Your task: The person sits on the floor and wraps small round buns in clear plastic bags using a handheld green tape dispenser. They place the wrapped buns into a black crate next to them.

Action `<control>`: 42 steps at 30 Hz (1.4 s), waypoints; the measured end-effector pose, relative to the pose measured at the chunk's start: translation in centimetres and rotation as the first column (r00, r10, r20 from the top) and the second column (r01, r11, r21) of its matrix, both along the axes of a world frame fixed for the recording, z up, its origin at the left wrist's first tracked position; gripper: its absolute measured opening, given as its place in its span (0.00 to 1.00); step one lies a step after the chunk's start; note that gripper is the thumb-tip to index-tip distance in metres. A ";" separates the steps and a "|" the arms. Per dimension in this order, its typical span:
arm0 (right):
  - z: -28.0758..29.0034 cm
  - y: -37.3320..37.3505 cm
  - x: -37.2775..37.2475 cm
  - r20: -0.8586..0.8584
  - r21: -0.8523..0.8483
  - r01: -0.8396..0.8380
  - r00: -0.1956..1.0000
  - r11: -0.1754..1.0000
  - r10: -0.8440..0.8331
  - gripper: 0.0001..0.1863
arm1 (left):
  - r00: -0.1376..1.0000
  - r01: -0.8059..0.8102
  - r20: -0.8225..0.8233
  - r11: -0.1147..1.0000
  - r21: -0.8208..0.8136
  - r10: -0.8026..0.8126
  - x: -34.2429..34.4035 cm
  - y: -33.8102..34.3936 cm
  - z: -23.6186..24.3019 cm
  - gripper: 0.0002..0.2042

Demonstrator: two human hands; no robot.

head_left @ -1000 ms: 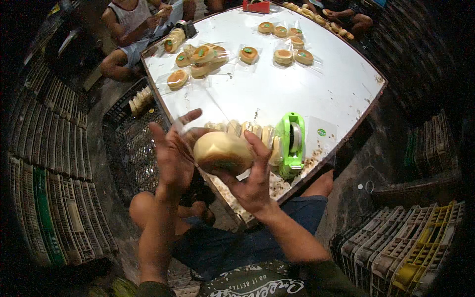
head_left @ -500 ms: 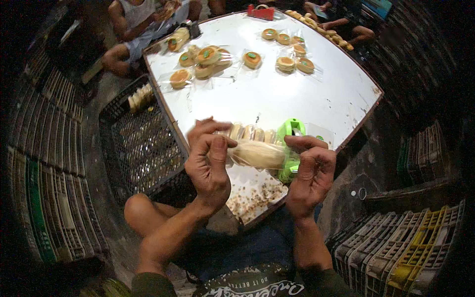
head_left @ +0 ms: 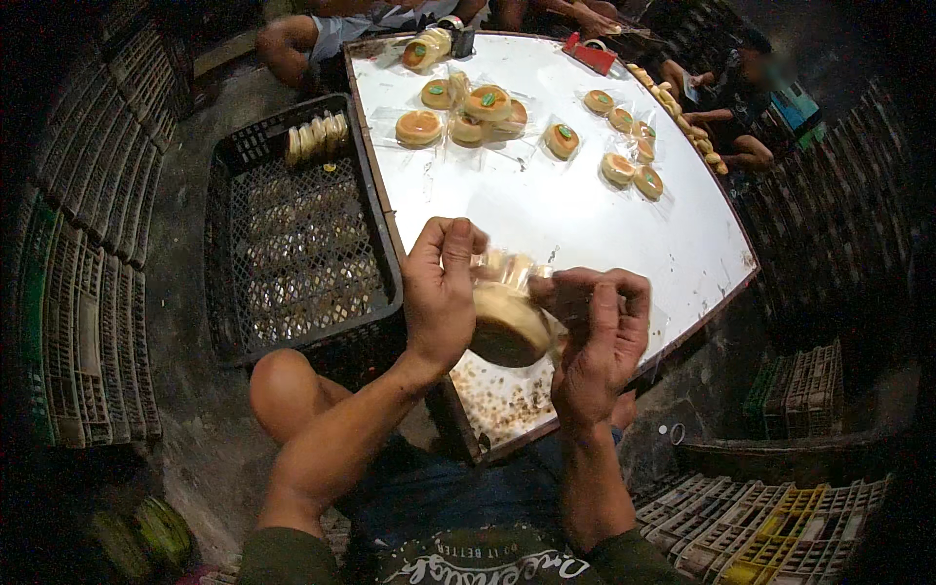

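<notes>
Head view: bun (head_left: 509, 330) in clear wrap (head_left: 486, 272) hangs between left hand (head_left: 439, 304) and right hand (head_left: 602, 343), over the worktop's (head_left: 458, 195) near corner. Broad axis slopes down rightward. Left, nearer, pinches wrap; right curled, blurred, grip cannot be told.

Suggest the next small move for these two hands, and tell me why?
I'd probably steady and level the bun between the left hand and right hand: it tilts there, smeared by motion blur, seemingly held up off the white table.
</notes>
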State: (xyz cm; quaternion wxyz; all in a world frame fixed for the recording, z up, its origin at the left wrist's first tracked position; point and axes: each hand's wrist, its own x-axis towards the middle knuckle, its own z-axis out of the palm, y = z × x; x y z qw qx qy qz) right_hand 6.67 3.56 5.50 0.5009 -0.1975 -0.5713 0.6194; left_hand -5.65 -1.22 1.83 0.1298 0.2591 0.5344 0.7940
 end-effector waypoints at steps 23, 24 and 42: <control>-5.5 -1.5 1.2 0.458 0.243 -0.077 0.888 0.967 -0.044 0.18 | 0.897 -0.016 -0.437 0.983 -0.183 -0.067 1.8 -1.1 -1.5 0.09; -5.9 -0.6 1.7 0.481 0.375 -0.114 0.872 0.920 -0.088 0.18 | 0.924 0.101 -0.344 0.975 -0.198 -0.166 1.6 -1.3 -1.5 0.09; -6.5 2.0 5.0 0.492 0.622 -0.035 0.794 0.782 -0.356 0.10 | 0.911 0.387 0.044 0.815 -0.432 -0.409 3.5 -0.8 -0.3 0.21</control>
